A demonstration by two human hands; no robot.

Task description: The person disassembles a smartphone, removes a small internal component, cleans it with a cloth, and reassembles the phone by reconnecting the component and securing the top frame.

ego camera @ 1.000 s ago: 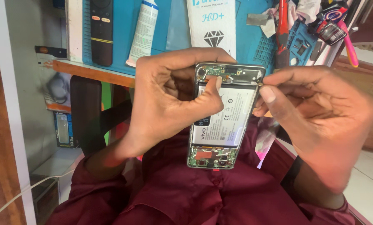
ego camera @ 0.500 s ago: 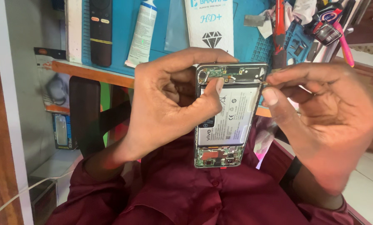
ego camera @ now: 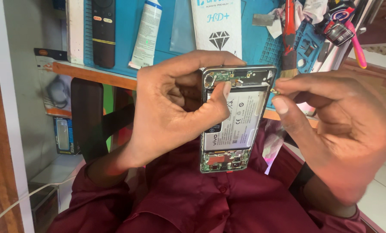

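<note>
My left hand [ego camera: 175, 103] grips an opened smartphone [ego camera: 236, 118] with its back cover off, upright over my lap, thumb pressing on the top of its white battery [ego camera: 240, 123]. Green circuit boards show at the phone's top and bottom ends. My right hand [ego camera: 335, 129] sits just right of the phone's upper edge, thumb and forefinger pinched on a tiny brass-coloured part [ego camera: 274, 91], close to the frame.
A blue work mat [ego camera: 175, 26] on the bench carries a black remote [ego camera: 103, 30], a white tube [ego camera: 146, 32], a white packet with a diamond print [ego camera: 216, 26], a red-handled brush [ego camera: 289, 34] and small tools [ego camera: 339, 30]. My maroon shirt [ego camera: 210, 203] fills the foreground.
The phone has shifted slightly rightward and up. My right hand's pinched fingers have drawn a little away from the phone's upper right edge with the tiny part.
</note>
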